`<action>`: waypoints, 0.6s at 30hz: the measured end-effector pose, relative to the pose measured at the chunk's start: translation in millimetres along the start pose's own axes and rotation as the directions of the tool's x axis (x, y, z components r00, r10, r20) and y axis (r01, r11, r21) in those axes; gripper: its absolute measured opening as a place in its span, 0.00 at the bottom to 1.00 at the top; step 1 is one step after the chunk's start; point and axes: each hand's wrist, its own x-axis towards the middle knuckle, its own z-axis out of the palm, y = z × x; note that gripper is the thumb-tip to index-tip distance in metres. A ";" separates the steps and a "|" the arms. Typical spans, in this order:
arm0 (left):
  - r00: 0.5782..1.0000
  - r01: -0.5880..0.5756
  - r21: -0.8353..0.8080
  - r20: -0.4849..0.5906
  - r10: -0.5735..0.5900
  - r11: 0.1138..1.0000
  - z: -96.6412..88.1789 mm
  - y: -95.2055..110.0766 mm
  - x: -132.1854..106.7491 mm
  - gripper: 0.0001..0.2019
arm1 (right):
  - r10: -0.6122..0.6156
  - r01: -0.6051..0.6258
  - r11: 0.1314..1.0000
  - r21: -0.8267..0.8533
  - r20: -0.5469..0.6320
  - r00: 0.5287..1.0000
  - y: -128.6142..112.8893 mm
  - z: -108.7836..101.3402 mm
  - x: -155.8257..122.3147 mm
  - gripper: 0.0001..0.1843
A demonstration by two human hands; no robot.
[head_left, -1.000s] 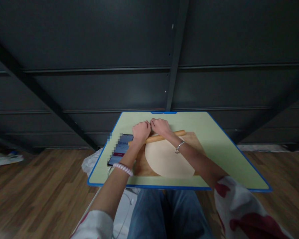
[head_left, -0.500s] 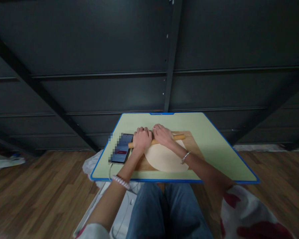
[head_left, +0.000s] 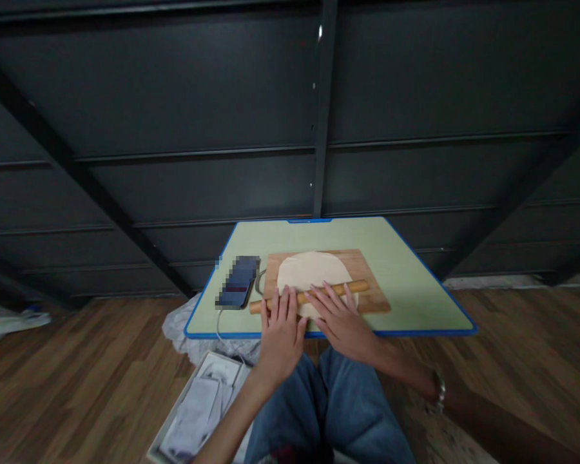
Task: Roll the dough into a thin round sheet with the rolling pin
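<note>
A wooden rolling pin (head_left: pixel 361 285) lies slightly slanted across the near part of a flat, pale sheet of dough (head_left: pixel 314 267). The dough rests on a wooden board (head_left: pixel 374 301). My left hand (head_left: pixel 281 335) is on the left part of the pin, fingers stretched forward over it. On the right part lies my right hand (head_left: pixel 343 325), its fingers spread flat across the pin. Neither hand wraps round it. Part of the dough's near edge is hidden under my hands.
The board sits on a pale green table (head_left: pixel 415 309) with a blue rim. Left of the board lies a phone (head_left: pixel 241 283) with a cable. Below stands an open white box (head_left: pixel 193 412) beside crumpled plastic (head_left: pixel 181 328). A dark panelled wall (head_left: pixel 198 187) rises behind.
Both hands and the rolling pin have come from the dough's far edge back toward me. My fingers, curled over the pin before, now lie stretched out on it.
</note>
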 end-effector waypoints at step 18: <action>0.973 0.214 -0.051 0.103 -0.208 0.976 23.8 -16.5 149.9 0.22 | 0.352 -0.351 0.936 -0.022 0.079 0.933 61.7 23.4 162.2 0.24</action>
